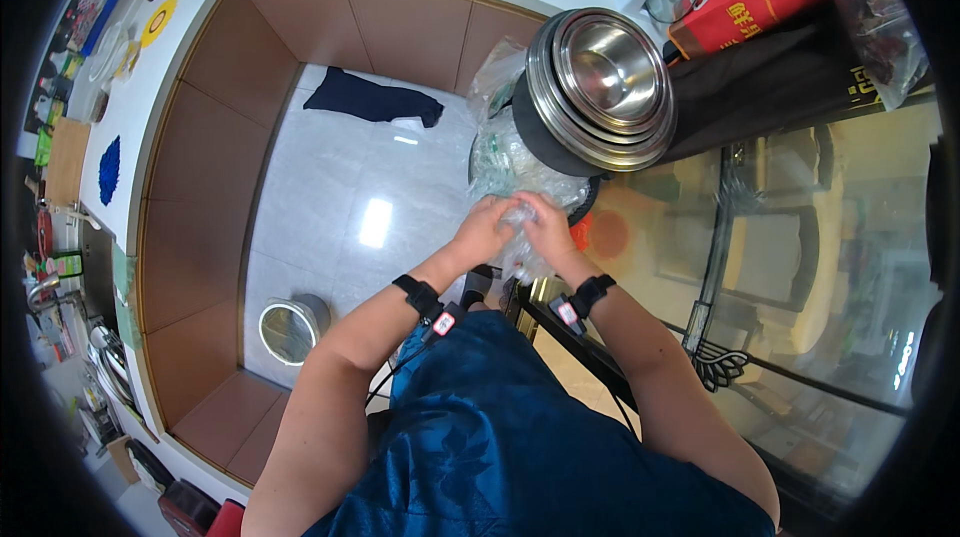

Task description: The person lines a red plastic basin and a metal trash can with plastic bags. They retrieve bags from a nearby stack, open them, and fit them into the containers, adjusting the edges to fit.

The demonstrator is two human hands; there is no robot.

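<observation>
My left hand (484, 229) and my right hand (546, 228) are close together in front of me, both gripping a crumpled clear plastic bag (523, 256) that hangs down between them. Just beyond my fingers lies a heap of clear plastic bags (501, 154), some with green marks, in a dark round bin whose rim shows at its lower right (587, 208). Nested stainless steel bowls (611, 76) stand at the upper right, partly over the heap.
On the right is a glass-topped table (675, 237) with a coiled black cable (720, 366). A lined waste bin (289, 332) and a dark cloth (367, 98) are on the tiled floor. White counters (172, 34) over brown cabinets curve around the left and far side.
</observation>
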